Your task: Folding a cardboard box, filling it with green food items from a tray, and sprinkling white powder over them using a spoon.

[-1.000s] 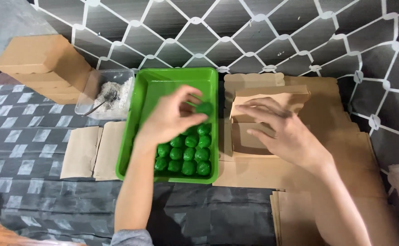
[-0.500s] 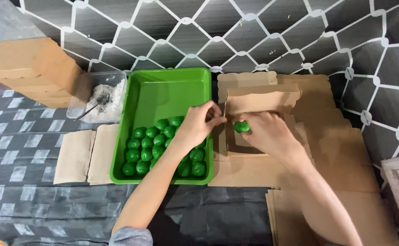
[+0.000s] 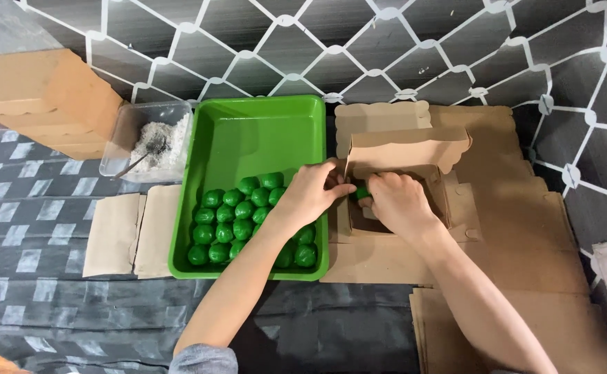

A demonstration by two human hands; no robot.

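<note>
Both hands are now sitting closer together than half a second ago, meeting at the left wall of the box. On the far left a stack of brown boxes [image 3: 43,100] is sitting, with a clear tub [image 3: 152,138] of white powder beside it. Flat brown card pieces [image 3: 131,232] are lying near the green tray [image 3: 251,138], which is holding many green balls [image 3: 237,218]. The left hand [image 3: 310,194] is reaching over the tray's right rim, fingers curled and pressed together at the box edge. One green ball [image 3: 362,192] is peeking out between the hands, inside the open brown box [image 3: 404,156]. The right hand [image 3: 400,204] is curling its fingers around that ball.
</note>
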